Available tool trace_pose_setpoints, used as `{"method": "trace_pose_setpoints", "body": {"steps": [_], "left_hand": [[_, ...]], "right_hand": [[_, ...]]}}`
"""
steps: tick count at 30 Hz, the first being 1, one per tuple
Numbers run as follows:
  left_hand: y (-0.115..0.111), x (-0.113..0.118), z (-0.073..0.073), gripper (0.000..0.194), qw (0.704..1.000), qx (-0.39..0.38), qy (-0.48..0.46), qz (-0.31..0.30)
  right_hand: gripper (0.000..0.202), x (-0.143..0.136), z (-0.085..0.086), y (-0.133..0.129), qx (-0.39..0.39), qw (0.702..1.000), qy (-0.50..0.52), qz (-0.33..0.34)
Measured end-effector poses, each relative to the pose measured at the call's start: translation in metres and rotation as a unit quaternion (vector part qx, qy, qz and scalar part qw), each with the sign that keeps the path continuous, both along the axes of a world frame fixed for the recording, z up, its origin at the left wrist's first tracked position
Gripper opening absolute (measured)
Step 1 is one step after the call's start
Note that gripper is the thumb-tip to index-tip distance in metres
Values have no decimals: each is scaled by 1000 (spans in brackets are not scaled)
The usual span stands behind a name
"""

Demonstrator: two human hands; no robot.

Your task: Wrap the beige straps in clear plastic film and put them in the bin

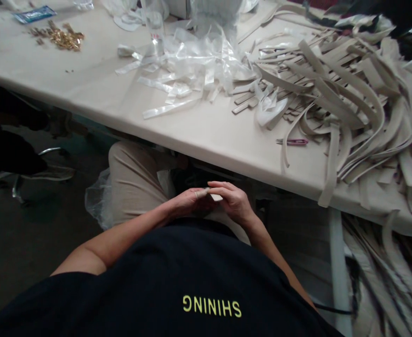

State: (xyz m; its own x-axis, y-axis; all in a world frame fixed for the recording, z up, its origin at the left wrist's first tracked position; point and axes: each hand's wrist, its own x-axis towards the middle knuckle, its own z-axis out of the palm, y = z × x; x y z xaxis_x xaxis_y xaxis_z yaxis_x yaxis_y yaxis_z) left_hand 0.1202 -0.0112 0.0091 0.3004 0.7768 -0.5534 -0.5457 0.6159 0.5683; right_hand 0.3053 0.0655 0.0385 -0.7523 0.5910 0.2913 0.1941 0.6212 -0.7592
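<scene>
A black shirt with yellow lettering (178,276) was seen nearest the camera. Ahead of it, a small flat off-white piece (216,197) was held between the left hand (188,201) and the right hand (234,202), both grips closed on it, near the white-covered surface (97,89). Through a loose pinch, it could be dropped onto the beige trousers (132,180). Rightward, elbow movement was limited by flat beige strips (332,100) overhanging the edge; more room was offered leftward.

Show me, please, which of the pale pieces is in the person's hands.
It is the small pale piece between the left hand and right hand, in front of the table; the beige strips heaped on it are untouched.
</scene>
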Motion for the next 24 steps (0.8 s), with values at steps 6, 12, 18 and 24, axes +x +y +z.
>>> {"method": "trace_pose_setpoints", "body": {"steps": [6, 12, 18, 24], "left_hand": [[-1, 2, -8, 60, 995, 53, 48, 67], [1, -4, 1, 50, 984, 134, 118, -10], [11, -5, -7, 67, 977, -134, -146, 77], [26, -22, 25, 29, 908, -152, -155, 358]], "right_hand": [[23, -18, -25, -1, -237, 967, 95, -5], [36, -12, -3, 4, -223, 966, 106, -75], [18, 34, 72, -11, -207, 948, 211, -119], [23, 111, 101, -34, -106, 942, 250, -198]]}}
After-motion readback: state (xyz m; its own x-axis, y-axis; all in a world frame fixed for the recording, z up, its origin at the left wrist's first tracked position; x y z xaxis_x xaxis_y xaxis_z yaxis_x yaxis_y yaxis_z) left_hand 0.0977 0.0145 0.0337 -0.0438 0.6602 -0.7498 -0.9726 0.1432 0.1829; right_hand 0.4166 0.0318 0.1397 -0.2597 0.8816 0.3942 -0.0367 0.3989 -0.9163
